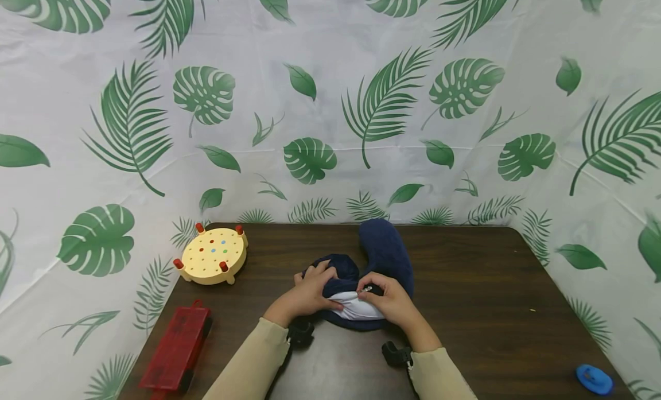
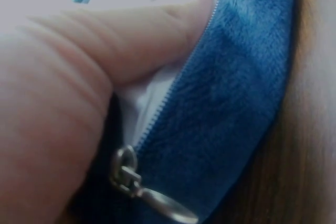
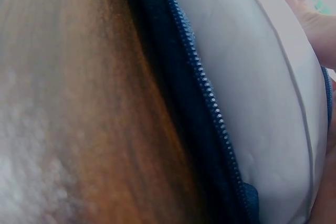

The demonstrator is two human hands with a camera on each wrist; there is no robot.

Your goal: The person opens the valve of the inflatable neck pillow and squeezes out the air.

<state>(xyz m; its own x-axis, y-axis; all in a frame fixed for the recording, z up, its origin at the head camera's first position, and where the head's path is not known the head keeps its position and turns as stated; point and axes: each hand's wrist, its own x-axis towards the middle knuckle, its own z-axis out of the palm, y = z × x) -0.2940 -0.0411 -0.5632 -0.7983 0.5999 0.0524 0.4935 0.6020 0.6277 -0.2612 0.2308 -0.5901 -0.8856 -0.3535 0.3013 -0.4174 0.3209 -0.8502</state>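
both hands, left hand [image 1: 307,294] and right hand [image 1: 391,299], grip the curved navy plush neck pillow [image 1: 384,253] at frame centre, fingers curled on its unzipped cover, smooth white inner cushion [image 1: 356,308] exposed.

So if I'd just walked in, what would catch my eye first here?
Probably the two hands at the table's near middle, working a dark blue neck pillow: the left hand grips the plush cover, the right hand is at the zipper opening where the white inner cushion shows. After that, the yellow peg board at far left and the red case near the left edge.
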